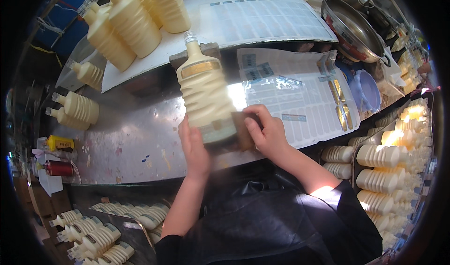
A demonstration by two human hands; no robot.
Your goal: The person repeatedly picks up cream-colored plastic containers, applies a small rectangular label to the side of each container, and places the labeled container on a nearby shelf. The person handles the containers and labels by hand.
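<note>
A cream-coloured bottle (201, 89) with wavy ribbed sides and a clear threaded neck lies on its back, neck pointing away from me. A gold label strip (199, 67) crosses its shoulder, and a paler band runs near its base. My left hand (193, 147) presses along the left side of the base, steadying it. In my right hand (267, 129) is a dark brown flat block (244, 131), pinched between thumb and fingers against the base's right side. The block's exact kind is blurred. A dark grey support (211, 49) sits behind the bottle's shoulder.
Label sheets (295, 96) lie right of the bottle, with a blue-purple bowl (365, 90) and large pan (354, 28) beyond. More cream bottles stand on the white raised board (206, 18). A yellow container (60, 143) is at left. Racked bottles (377, 180) fill the right side.
</note>
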